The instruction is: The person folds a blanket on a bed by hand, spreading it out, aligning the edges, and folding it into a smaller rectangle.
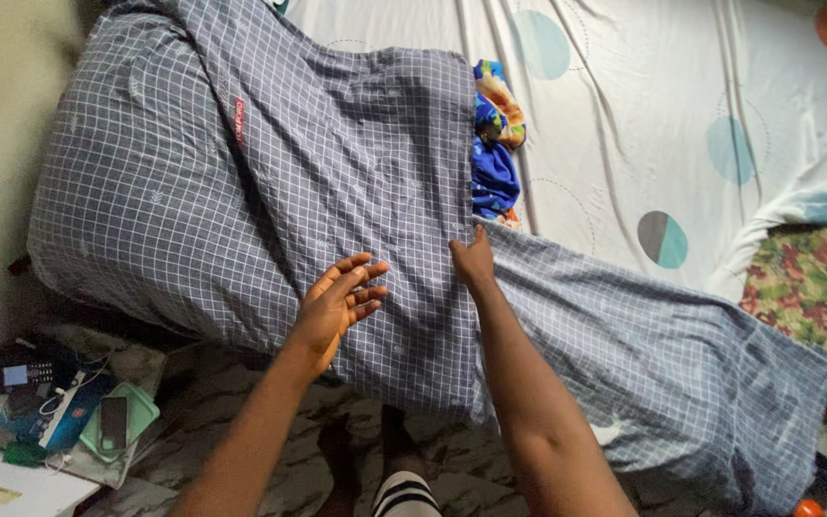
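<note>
A grey-blue checked pillowcase [241, 191] covers a large pillow lying on the bed. My left hand [337, 302] rests flat on the pillow's near side, fingers spread. My right hand [474, 260] pinches the pillowcase's open edge, where the cloth trails off loose [662, 354] toward the right. A colourful blue and orange patterned pillow [495, 144] peeks out of the opening just above my right hand.
A white bedsheet [643, 105] with coloured circles covers the bed. A floral cloth [801, 282] lies at the right edge. On the floor at lower left sit a phone [113, 422] on a green case, cables and a white box [11, 488].
</note>
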